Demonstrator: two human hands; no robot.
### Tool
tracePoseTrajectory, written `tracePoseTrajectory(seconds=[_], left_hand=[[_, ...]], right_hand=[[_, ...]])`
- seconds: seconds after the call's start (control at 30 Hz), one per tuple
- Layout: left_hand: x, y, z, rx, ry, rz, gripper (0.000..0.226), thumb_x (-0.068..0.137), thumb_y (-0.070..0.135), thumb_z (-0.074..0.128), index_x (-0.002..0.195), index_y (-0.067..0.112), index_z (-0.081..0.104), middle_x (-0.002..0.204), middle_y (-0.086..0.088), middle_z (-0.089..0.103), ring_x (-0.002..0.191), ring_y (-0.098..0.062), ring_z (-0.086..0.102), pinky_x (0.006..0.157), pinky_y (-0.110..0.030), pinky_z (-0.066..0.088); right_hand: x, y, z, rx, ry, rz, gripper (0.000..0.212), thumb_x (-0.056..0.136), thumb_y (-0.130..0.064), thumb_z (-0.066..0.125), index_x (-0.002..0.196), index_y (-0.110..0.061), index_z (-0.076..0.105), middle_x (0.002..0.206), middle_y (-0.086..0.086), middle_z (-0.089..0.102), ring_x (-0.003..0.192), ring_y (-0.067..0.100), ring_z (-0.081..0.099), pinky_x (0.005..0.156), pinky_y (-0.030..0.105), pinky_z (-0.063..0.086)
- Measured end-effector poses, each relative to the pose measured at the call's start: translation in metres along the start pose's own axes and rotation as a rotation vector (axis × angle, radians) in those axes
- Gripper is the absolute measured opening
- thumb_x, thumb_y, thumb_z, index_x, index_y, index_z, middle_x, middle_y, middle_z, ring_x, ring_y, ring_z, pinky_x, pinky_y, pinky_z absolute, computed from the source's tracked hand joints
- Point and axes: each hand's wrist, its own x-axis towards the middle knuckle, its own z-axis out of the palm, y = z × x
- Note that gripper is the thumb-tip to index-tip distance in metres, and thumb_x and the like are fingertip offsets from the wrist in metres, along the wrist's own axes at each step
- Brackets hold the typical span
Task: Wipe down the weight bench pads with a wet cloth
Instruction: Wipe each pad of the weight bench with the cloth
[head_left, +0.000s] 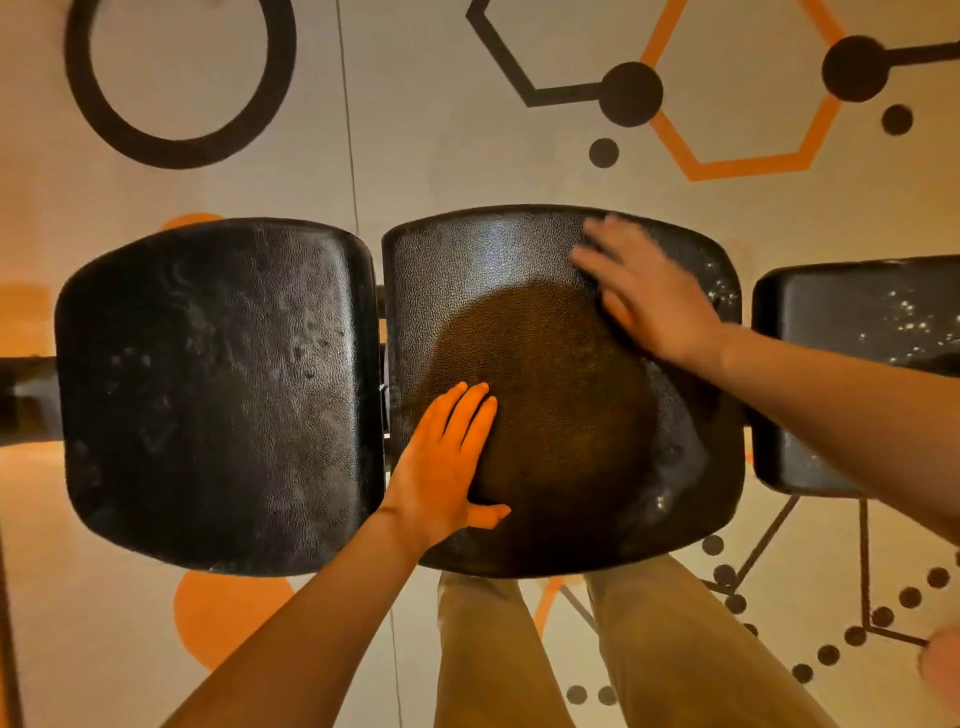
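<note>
Black pebbled vinyl covers three pads in a row over a pale floor (415, 156) printed with black rings, dots and orange hexagons; the left pad (218, 395) is bare, streaked and dully shining; just beside it, across a narrow gap, lies the middle pad (561, 415), a dark round patch at its centre; the left hand (447, 462) rests flat on its near left part, fingers (470, 415) straight and together, thumb out, grasping nothing; the right hand (649, 291), blurred, lies on the far right part, fingers spread and released; no cloth shows in either hand; the right pad (841, 374), speckled with bright droplets, runs off the edge; tan trousers (649, 649) stand below the middle pad.
</note>
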Motion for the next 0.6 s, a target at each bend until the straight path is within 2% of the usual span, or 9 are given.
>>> tracePoseTrajectory(seconds=[0.1, 0.17, 0.2, 0.27, 0.33, 0.43, 0.5, 0.57, 0.6], left_hand=[[0.000, 0.000, 0.001, -0.083, 0.086, -0.004, 0.111, 0.067, 0.079, 0.052, 0.143, 0.001, 0.030, 0.148, -0.020, 0.040, 0.138, -0.036, 0.031, 0.111, -0.050, 0.034], [-0.001, 0.001, 0.002, -0.090, 0.112, -0.006, 0.107, 0.070, 0.078, 0.044, 0.144, 0.002, 0.030, 0.147, -0.019, 0.040, 0.138, -0.035, 0.030, 0.112, -0.047, 0.028], [-0.001, 0.001, 0.003, -0.094, 0.116, -0.008, 0.106, 0.070, 0.077, 0.043, 0.143, 0.002, 0.030, 0.147, -0.019, 0.040, 0.138, -0.035, 0.030, 0.113, -0.047, 0.028], [-0.002, 0.002, 0.003, -0.113, 0.115, -0.015, 0.106, 0.070, 0.077, 0.043, 0.143, 0.002, 0.030, 0.147, -0.018, 0.040, 0.138, -0.035, 0.032, 0.113, -0.048, 0.032], [-0.001, 0.001, 0.002, -0.138, 0.113, -0.019, 0.105, 0.070, 0.076, 0.046, 0.143, 0.002, 0.031, 0.147, -0.018, 0.040, 0.138, -0.035, 0.033, 0.112, -0.048, 0.036], [-0.001, 0.003, 0.000, -0.174, 0.130, -0.030, 0.100, 0.071, 0.071, 0.052, 0.142, 0.002, 0.034, 0.147, -0.017, 0.040, 0.138, -0.035, 0.035, 0.112, -0.048, 0.034], [-0.001, 0.006, -0.001, -0.197, 0.153, -0.045, 0.095, 0.074, 0.067, 0.054, 0.141, 0.001, 0.039, 0.147, -0.017, 0.041, 0.138, -0.035, 0.034, 0.112, -0.047, 0.032], [-0.002, 0.010, -0.003, -0.230, 0.172, -0.073, 0.090, 0.078, 0.064, 0.054, 0.140, 0.000, 0.043, 0.147, -0.016, 0.041, 0.139, -0.035, 0.034, 0.112, -0.048, 0.033], [-0.002, 0.012, -0.004, -0.246, 0.176, -0.088, 0.087, 0.080, 0.063, 0.054, 0.140, 0.000, 0.044, 0.147, -0.016, 0.041, 0.139, -0.035, 0.034, 0.112, -0.049, 0.035]], right_hand=[[0.031, -0.007, -0.005, 0.151, 0.221, 0.436, 0.043, 0.098, -0.015, 0.042, 0.139, -0.006, 0.049, 0.150, 0.016, 0.037, 0.140, 0.031, 0.030, 0.116, 0.040, 0.026], [0.044, -0.024, -0.001, 0.194, 0.294, 0.566, 0.041, 0.098, -0.015, 0.044, 0.138, -0.007, 0.051, 0.149, 0.012, 0.039, 0.141, 0.027, 0.028, 0.117, 0.037, 0.025], [0.047, -0.034, 0.002, 0.190, 0.303, 0.566, 0.040, 0.098, -0.014, 0.045, 0.137, -0.007, 0.052, 0.148, 0.012, 0.040, 0.141, 0.028, 0.028, 0.117, 0.039, 0.026], [0.046, -0.052, 0.009, 0.137, 0.277, 0.449, 0.039, 0.096, -0.008, 0.049, 0.135, -0.004, 0.053, 0.146, 0.015, 0.043, 0.140, 0.035, 0.030, 0.116, 0.044, 0.027], [0.037, -0.064, 0.015, 0.104, 0.168, 0.244, 0.041, 0.094, -0.006, 0.049, 0.135, -0.002, 0.052, 0.144, 0.018, 0.044, 0.138, 0.040, 0.032, 0.113, 0.045, 0.027], [0.008, -0.065, 0.027, 0.004, -0.087, -0.233, 0.048, 0.094, -0.016, 0.042, 0.140, -0.005, 0.048, 0.146, 0.018, 0.043, 0.138, 0.040, 0.031, 0.115, 0.049, 0.026], [-0.010, -0.049, 0.027, -0.102, -0.223, -0.486, 0.048, 0.094, -0.020, 0.044, 0.141, -0.009, 0.048, 0.149, 0.015, 0.041, 0.140, 0.036, 0.029, 0.117, 0.048, 0.023], [-0.016, -0.028, 0.018, -0.156, -0.243, -0.545, 0.047, 0.094, -0.017, 0.047, 0.141, -0.009, 0.047, 0.149, 0.016, 0.040, 0.141, 0.035, 0.026, 0.117, 0.046, 0.020], [-0.018, -0.018, 0.013, -0.155, -0.205, -0.467, 0.047, 0.094, -0.016, 0.049, 0.140, -0.008, 0.048, 0.148, 0.017, 0.041, 0.140, 0.035, 0.026, 0.117, 0.046, 0.020]])
